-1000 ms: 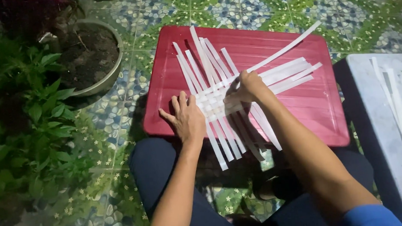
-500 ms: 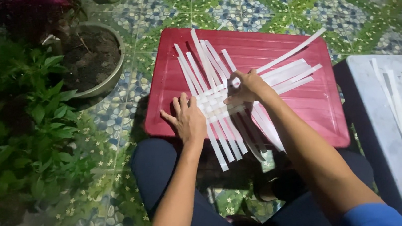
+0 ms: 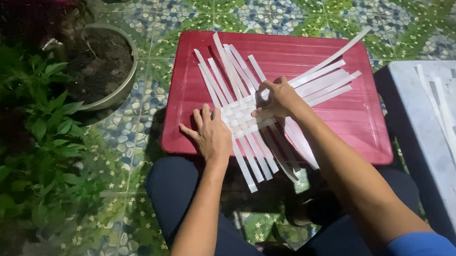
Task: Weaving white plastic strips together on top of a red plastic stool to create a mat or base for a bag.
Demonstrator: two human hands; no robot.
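Left hand (image 3: pixel 211 136) lies flat, open, pinning white strips (image 3: pixel 248 116); right hand (image 3: pixel 275 99) pinches one. Lifting left hand risks loosening the weave.

The person is wearing dark navy trousers (image 3: pixel 185 200), showing at the lower centre of the frame, and a bright blue short sleeve (image 3: pixel 418 245) at the lower right corner. Both forearms and hands are showing bare, wearing no rings, watch or gloves.

Left hand (image 3: pixel 213 136) flat, right hand (image 3: pixel 275 99) pinching white strips (image 3: pixel 248 113) on red board (image 3: pixel 345 120).
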